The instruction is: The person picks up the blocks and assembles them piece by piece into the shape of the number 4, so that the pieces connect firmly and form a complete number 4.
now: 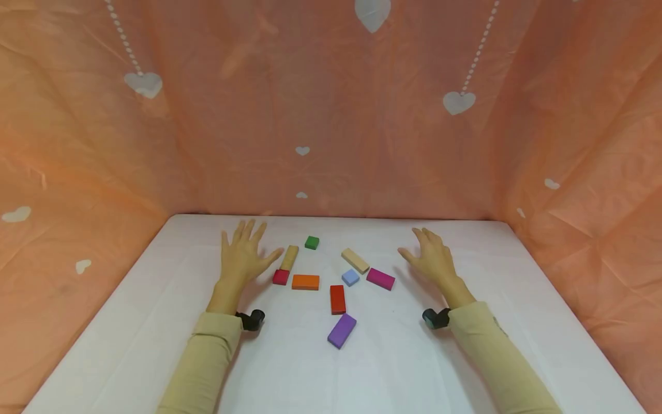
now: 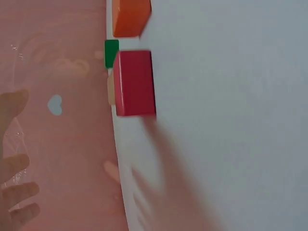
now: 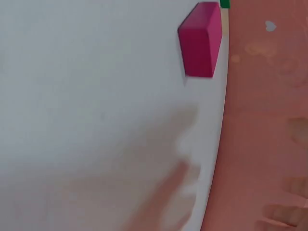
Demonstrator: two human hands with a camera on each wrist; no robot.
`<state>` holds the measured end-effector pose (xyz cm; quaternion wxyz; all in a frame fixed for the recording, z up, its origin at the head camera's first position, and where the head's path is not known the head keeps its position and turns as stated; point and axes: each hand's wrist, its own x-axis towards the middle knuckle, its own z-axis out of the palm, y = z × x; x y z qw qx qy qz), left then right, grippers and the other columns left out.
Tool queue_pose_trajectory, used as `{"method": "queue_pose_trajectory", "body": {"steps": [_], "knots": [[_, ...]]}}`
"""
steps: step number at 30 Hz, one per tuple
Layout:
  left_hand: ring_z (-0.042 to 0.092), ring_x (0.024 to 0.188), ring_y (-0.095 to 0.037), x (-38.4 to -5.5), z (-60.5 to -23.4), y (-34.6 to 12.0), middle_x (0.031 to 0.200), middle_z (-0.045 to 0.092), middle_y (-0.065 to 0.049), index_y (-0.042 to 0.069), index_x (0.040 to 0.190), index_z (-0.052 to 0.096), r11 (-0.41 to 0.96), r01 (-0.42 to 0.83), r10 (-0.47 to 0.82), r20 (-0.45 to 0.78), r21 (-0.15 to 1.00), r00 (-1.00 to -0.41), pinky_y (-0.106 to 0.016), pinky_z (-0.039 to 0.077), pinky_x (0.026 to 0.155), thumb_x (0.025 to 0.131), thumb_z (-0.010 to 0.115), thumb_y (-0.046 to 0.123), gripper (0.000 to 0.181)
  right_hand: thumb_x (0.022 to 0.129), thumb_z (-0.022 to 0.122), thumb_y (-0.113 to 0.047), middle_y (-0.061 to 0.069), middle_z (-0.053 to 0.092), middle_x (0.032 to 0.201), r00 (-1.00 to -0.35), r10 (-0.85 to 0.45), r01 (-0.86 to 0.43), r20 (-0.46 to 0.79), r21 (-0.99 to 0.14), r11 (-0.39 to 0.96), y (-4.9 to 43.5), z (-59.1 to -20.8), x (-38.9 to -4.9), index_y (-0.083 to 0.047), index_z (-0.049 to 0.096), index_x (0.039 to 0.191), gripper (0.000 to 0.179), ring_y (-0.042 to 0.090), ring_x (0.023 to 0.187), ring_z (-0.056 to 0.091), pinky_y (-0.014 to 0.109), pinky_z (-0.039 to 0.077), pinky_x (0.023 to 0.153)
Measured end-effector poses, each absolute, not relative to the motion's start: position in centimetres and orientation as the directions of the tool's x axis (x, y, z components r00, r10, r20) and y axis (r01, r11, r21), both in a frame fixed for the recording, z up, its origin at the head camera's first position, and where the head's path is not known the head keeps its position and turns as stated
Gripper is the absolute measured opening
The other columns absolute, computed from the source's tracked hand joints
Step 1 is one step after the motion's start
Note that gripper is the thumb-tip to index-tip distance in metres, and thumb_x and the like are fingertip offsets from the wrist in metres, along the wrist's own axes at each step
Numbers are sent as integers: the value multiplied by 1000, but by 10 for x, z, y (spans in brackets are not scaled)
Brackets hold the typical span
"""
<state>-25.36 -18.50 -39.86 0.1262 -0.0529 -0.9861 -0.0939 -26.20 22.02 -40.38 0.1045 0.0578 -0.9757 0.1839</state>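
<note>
Several coloured blocks lie loose on the white table (image 1: 155, 322). My left hand (image 1: 247, 253) is spread flat with straight fingers and holds nothing. Its thumb reaches toward a long tan block (image 1: 289, 257) and a small red block (image 1: 281, 277). That red block (image 2: 134, 83) fills the left wrist view, with an orange block (image 2: 131, 17) and a green block (image 2: 111, 53) beyond it. My right hand (image 1: 429, 256) is open and empty, just right of a magenta block (image 1: 380, 279). The right wrist view shows the same magenta block (image 3: 200, 39).
Between my hands also lie an orange block (image 1: 306, 282), a dark red block (image 1: 338, 299), a purple block (image 1: 342, 330), a light blue block (image 1: 350, 277), a second tan block (image 1: 355, 260) and a green block (image 1: 312, 242). Orange heart-print cloth (image 1: 331, 115) walls three sides.
</note>
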Motion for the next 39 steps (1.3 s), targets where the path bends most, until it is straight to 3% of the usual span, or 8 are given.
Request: {"method": "queue_pose_trajectory", "body": {"steps": [8, 17, 30, 39], "knots": [[39, 139, -37, -250, -406, -177, 148, 45, -16, 9, 139, 50, 949, 211, 113, 371, 236, -922, -64, 27, 112, 87, 62, 46, 65, 91, 62, -32, 26, 48, 141, -965, -120, -211, 235, -414, 886, 209, -407, -261, 1, 46, 139, 60, 45, 131, 44, 60, 36, 107], [59, 118, -39, -253, -420, -172, 128, 62, -20, 1, 123, 64, 872, 384, 161, 563, 304, -810, -57, 46, 97, 81, 74, 24, 49, 91, 62, -26, 24, 49, 142, -975, -128, -208, 184, -526, 825, 194, -409, -262, 0, 46, 140, 57, 41, 134, 44, 54, 34, 112], [57, 120, -40, -252, -424, -162, 127, 61, -21, 0, 124, 63, 804, 309, 86, 416, 508, -905, -55, 44, 101, 85, 71, 21, 45, 87, 67, -17, 25, 64, 116, -937, -169, -325, 304, -593, 736, 166, -412, -266, 3, 54, 130, 49, 37, 105, 62, 48, 52, 89], [57, 118, -38, -254, -430, -160, 124, 61, -21, 2, 125, 62, 767, 268, 58, 352, 583, -934, -52, 46, 101, 87, 69, 21, 44, 88, 68, -17, 24, 65, 113, -941, -182, -331, 286, -654, 680, 145, -413, -269, 3, 54, 129, 48, 35, 100, 63, 46, 54, 85]]}}
